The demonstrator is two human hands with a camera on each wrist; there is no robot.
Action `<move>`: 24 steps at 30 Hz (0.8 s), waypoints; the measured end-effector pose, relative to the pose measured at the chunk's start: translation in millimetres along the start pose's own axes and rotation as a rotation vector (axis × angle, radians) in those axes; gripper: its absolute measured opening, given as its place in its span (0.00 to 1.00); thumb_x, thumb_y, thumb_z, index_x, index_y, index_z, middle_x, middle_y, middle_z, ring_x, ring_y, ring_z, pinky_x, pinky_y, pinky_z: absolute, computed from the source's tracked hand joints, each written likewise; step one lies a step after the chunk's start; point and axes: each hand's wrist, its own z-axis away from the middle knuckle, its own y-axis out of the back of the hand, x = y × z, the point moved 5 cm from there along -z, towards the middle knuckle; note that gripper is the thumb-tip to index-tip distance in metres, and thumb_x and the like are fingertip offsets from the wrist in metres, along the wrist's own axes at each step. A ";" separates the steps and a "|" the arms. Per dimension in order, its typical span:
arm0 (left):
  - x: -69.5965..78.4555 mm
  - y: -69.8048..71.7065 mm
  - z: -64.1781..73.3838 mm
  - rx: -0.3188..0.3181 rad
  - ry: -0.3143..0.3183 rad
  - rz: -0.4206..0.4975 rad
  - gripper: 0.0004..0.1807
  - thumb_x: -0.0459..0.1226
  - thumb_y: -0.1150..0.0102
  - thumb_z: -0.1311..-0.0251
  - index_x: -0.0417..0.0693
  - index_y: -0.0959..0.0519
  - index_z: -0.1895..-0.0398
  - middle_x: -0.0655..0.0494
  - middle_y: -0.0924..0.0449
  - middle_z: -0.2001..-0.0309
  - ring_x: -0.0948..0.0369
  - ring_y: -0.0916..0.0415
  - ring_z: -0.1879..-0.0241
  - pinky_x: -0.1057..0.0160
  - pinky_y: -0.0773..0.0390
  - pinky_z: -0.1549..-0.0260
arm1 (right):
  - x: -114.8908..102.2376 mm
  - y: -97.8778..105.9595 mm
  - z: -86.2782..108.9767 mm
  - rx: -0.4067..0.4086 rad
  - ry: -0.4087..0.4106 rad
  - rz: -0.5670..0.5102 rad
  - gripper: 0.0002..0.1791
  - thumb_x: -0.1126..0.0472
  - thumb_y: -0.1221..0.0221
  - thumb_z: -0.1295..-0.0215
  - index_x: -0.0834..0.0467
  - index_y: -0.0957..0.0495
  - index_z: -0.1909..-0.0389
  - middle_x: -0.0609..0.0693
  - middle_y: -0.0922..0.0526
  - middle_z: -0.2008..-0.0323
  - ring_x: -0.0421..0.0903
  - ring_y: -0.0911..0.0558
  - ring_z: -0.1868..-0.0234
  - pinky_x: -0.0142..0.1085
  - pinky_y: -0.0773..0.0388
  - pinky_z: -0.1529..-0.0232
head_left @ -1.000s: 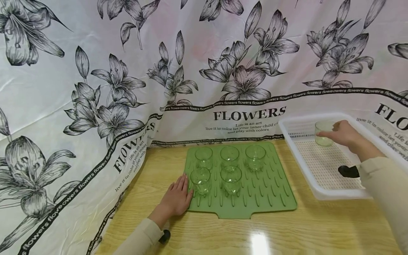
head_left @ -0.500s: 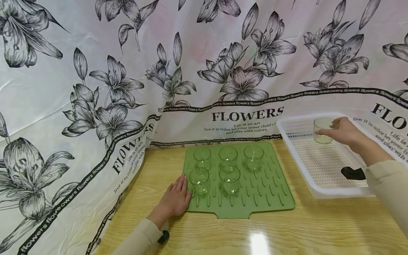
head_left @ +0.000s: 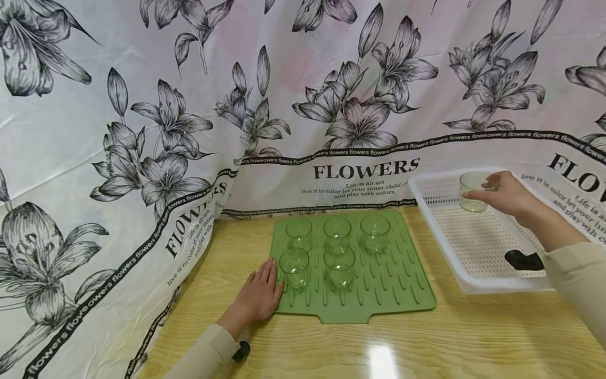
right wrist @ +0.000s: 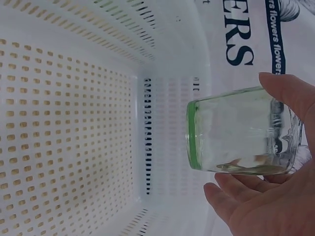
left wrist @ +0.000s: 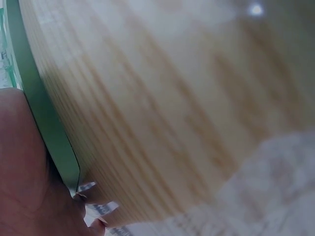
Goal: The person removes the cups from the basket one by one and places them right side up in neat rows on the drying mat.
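A clear, green-tinted drinking glass (head_left: 472, 195) is held by my right hand (head_left: 513, 202) over the far part of a white perforated basket (head_left: 466, 279). In the right wrist view thumb and fingers grip the glass (right wrist: 231, 132) from opposite sides, and the basket floor shows beyond it. My left hand (head_left: 258, 295) lies flat at the left edge of a green ribbed drying mat (head_left: 388, 295), fingertips on its border. Several similar glasses (head_left: 340, 266) stand in two rows on the mat. The left wrist view shows part of that hand (left wrist: 24, 162) against the mat's edge (left wrist: 44, 118).
The mat and basket sit side by side on a wooden table (head_left: 303, 350). A white curtain (head_left: 265, 184) with printed flowers hangs behind and along the left side. The basket's raised walls surround the space below the held glass.
My right hand has lifted the glass slightly and moved it a little left over the basket. My left hand keeps its place on the mat's edge.
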 end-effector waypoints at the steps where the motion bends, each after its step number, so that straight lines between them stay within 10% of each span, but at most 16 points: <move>1: -0.2 -0.4 -0.7 -0.005 0.002 -0.001 0.37 0.53 0.74 0.17 0.36 0.55 0.18 0.41 0.61 0.17 0.45 0.59 0.19 0.41 0.50 0.24 | -0.8 -0.3 0.4 0.000 0.002 0.004 0.63 0.39 0.41 0.27 0.83 0.71 0.27 0.84 0.56 0.29 0.83 0.51 0.30 0.73 0.43 0.36; 24: -0.8 -0.1 -0.7 0.007 0.007 -0.005 0.37 0.52 0.73 0.17 0.35 0.53 0.18 0.41 0.59 0.18 0.45 0.58 0.19 0.41 0.49 0.25 | -11.0 -17.5 16.5 -0.016 0.051 0.004 0.60 0.43 0.41 0.26 0.81 0.70 0.26 0.83 0.47 0.30 0.81 0.43 0.32 0.72 0.39 0.37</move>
